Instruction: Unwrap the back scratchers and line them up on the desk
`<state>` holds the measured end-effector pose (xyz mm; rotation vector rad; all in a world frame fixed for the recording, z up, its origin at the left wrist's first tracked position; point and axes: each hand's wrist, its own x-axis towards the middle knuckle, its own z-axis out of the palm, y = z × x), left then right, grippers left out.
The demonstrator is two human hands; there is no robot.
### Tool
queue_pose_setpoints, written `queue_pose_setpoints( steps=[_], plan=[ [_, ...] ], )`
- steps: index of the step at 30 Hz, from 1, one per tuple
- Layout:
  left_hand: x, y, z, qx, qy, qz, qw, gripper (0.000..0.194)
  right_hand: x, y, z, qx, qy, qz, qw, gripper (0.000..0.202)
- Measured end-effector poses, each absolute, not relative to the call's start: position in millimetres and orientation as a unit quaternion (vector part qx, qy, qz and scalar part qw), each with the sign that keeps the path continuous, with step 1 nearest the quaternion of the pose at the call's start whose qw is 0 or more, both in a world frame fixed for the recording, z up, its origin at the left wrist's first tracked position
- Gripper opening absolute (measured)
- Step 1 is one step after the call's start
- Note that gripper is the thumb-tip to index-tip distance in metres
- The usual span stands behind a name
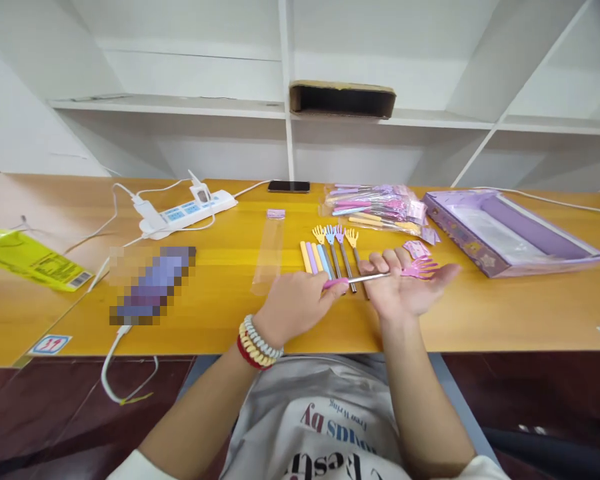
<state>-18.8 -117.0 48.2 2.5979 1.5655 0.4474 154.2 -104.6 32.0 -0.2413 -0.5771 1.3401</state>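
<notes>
Head view, read from left to right. At the far left of the wooden table (505,313) we see a yellow packet (27,259) lying flat, then a white power strip (187,212) with plugs and trailing cables, and a blurred patch we cannot identify. An empty clear sleeve (270,250), its purple header toward the shelf, lies lengthwise just left of centre; a dark phone (289,187) rests near the back edge.

At centre, the left hand (295,303) is pinched shut on the pink handle end of a telescopic back scratcher (375,275). Its long axis runs nearly level across the view, from the left hand's fingertips rightward. The right hand (405,287) lies palm up beneath the steel shaft, fingers curled loosely over it; the pink claw head rests over this hand's fingers. Both hands thus touch the scratcher, one at each end, just above the table near its front edge.

Just behind the hands we note a row of loose scratchers (330,250), laid side by side with their claws pointing away from the person. Farther right, a pile of bagged scratchers (375,207) lies against the purple display box (510,233), whose open tray holds a clear liner; whether anything else is in it we cannot tell.
</notes>
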Motion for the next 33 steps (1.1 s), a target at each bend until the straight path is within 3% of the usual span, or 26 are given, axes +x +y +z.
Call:
queue_pose_setpoints(
  steps=[6, 11, 22, 33],
  plan=[
    [-23, -80, 60, 0.858, 0.488, 0.158, -0.042, 0.057, 179, -88, 62, -0.073, -0.274, 0.573, 0.769, 0.050],
    [-12, -54, 76, 0.854, 0.488, 0.176, -0.033, 0.060, 171, -62, 82, -0.078, -0.293, 0.582, 0.754, 0.039],
    [0, -2, 39, 0.808, 0.559, 0.184, 0.027, 0.061, 125, 16, 42, -0.135, -0.222, 0.634, 0.729, 0.061],
    [10, -22, 44, 0.830, 0.523, 0.142, 0.129, 0.028, 123, -4, 67, -0.220, -0.175, 0.578, 0.766, 0.045]
  ],
)
